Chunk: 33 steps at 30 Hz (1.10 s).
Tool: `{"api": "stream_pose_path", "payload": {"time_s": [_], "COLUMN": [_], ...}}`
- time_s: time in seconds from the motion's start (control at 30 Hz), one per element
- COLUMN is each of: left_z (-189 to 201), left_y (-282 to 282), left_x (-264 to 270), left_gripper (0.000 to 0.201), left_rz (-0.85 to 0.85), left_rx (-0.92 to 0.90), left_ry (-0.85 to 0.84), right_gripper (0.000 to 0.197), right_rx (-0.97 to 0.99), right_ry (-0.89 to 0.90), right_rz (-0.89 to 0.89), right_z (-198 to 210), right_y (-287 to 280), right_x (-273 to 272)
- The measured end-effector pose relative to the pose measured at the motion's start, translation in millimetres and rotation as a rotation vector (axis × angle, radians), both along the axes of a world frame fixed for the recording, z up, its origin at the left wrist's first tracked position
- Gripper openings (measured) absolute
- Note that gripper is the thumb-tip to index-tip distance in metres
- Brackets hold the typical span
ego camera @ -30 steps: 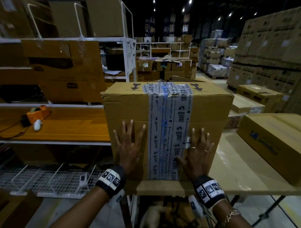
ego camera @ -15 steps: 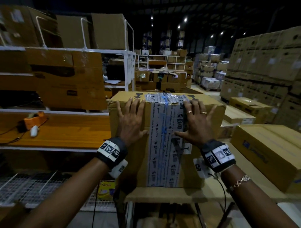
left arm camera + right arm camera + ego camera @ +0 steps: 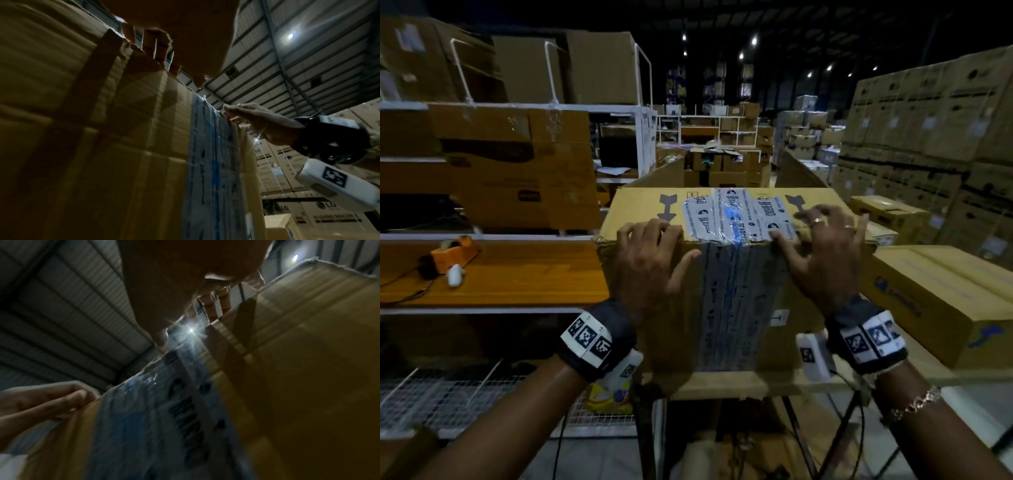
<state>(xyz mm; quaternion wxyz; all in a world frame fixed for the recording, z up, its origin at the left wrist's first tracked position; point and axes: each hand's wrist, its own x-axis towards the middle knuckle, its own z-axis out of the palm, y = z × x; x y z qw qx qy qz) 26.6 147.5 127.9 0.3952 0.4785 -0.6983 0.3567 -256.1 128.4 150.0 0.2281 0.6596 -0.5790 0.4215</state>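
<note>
i am hooking the curled fingers of my left hand (image 3: 650,260) and right hand (image 3: 825,253) over the top near edge of the cardboard box (image 3: 674,329), thumbs braced on its near face either side of the printed tape (image 3: 736,308); i judge this a purchase for tipping or dragging it toward me. the box is standing at the near edge of the table (image 3: 722,387), taped face and top-panel arrows pointing at me, long axis apparently running left to right.
</note>
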Motion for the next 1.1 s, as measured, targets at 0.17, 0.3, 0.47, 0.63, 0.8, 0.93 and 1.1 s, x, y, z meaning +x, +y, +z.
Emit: {"api": "stream_pose_path", "payload": {"time_s": [0.17,0.3,0.47,0.63,0.8,0.93,1.1], "left_z": [23.6,29.2,23.2,9.4,-10.1,-24.2,-44.5], "left_y": [-2.1,-1.1,20.5,56.6,68.1,66.5,56.0], "left_x": [19.1,33.6,46.1,52.2,53.4,54.0,51.0], "left_gripper": [0.03,0.051,0.084,0.104,0.107,0.115,0.135], "left_rz": [-0.132,-0.023,0.091,0.056,0.001,-0.028,-0.062], "left_rx": [0.09,0.151,0.383,0.522,0.389,0.32,0.351], "left_ry": [0.119,0.17,0.188,0.195,0.198,0.209,0.256], "right_gripper": [0.115,0.131,0.137,0.135,0.137,0.14,0.142], "right_rx": [0.37,0.552,0.662,0.804,0.599,0.448,0.369], "right_ry": [-0.056,-0.061,-0.053,-0.09,-0.174,-0.209,-0.277], "right_rz": [-0.145,-0.159,-0.187,-0.03,0.04,0.09,0.131], "right_z": [34.4,39.1,40.9,39.9,11.8,-12.6,-53.4], "right_y": [-13.9,-7.3,10.7,45.8,71.5,71.9,54.9], "right_x": [-28.5,-30.8,-43.7,-63.5,-61.4,-62.6,-61.7]}}
